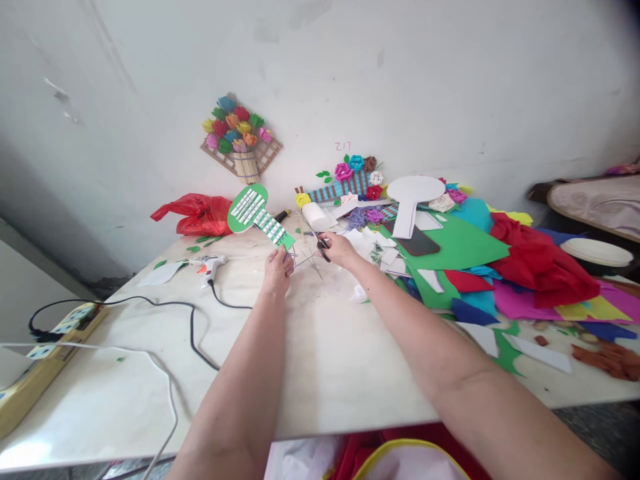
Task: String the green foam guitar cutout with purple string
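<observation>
My left hand is closed on the narrow end of a green paddle-shaped cutout, which has white strips laid across it in rows. The cutout is tilted, its round end up and to the left. My right hand grips a pair of scissors with black handles, the blades pointing up and left. Thin dark strands show between the two hands. Just beyond the scissors lies a white roll. To the right, a white paddle-shaped cutout rests partly over a dark phone.
A white glue gun with a black cable lies left, near a power strip. Behind it sits a red plastic bag. Coloured paper, including a red crumpled sheet, covers the right side. Paper flowers hang on the wall.
</observation>
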### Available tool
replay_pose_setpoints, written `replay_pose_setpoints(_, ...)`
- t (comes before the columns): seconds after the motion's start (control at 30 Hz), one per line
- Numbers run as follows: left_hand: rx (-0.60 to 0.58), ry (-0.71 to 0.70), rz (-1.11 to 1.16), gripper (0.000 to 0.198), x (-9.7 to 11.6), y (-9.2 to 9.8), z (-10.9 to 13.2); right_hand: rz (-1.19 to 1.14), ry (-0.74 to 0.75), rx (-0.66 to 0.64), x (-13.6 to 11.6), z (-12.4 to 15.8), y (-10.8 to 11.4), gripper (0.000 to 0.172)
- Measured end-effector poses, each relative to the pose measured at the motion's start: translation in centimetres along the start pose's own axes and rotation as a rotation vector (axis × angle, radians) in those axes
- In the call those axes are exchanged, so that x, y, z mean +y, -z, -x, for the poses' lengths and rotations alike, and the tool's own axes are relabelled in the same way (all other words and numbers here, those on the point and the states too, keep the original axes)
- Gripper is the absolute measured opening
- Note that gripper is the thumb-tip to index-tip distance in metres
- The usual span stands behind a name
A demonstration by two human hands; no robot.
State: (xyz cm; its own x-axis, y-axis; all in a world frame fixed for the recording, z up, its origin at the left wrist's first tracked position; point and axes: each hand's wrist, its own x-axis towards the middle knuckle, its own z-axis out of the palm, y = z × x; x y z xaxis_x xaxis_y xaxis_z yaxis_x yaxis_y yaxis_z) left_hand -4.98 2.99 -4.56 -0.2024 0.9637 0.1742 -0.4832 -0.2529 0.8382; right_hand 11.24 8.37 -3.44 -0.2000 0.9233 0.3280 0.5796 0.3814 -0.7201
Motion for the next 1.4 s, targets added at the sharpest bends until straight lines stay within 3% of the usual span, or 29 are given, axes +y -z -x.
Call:
replay_pose_setpoints(0.17,-0.02,-0.014,-0.011,0.035,0.1,-0.1,0.1,0.142,0.104,-0.147,0.4,0.4,-0.7,0.04)
replay_pose_setpoints(0.3,0.045,-0.014,-0.079,0.026,0.0,0.2,-0.2,0.188,0.048,-0.065,0.0,0.2,0.1,0.03)
replay_pose_setpoints(0.4,0.081,0.023,-0.13,0.025,-0.2,0.5,-0.4,0.158,-0.043,0.118,0.0,-0.4,1.7,0.026)
replay_pose_setpoints(0.53,0.064,0.044,-0.156,0.025,-0.5,0.7,-0.5,0.229,-0.268,0.599,0.7,-0.6,5.6,0.036)
replay_pose_setpoints(0.6,0.035,0.053,-0.191,0.026,-0.6,0.6,-0.4,0.314,-0.345,0.688,1.1,-0.2,7.4,0.042)
replay_pose_setpoints(0.73,-0.006,0.067,-0.268,0.029,-1.0,0.4,-0.2,0.468,-0.376,0.566,1.2,0.5,8.8,0.038)
replay_pose_setpoints(0.87,-0.042,0.053,-0.306,0.03,-1.4,0.5,-0.3,0.596,-0.296,0.326,0.7,0.5,7.1,0.031)
replay_pose_setpoints(1.0,-0.052,0.05,-0.335,0.031,-1.3,0.6,-0.2,0.646,-0.347,0.104,0.9,0.1,5.3,0.032)
replay_pose_setpoints(1.4,-0.056,0.048,-0.344,0.035,-1.1,0.3,0.2,0.695,-0.29,-0.139,1.8,0.0,4.8,0.038)
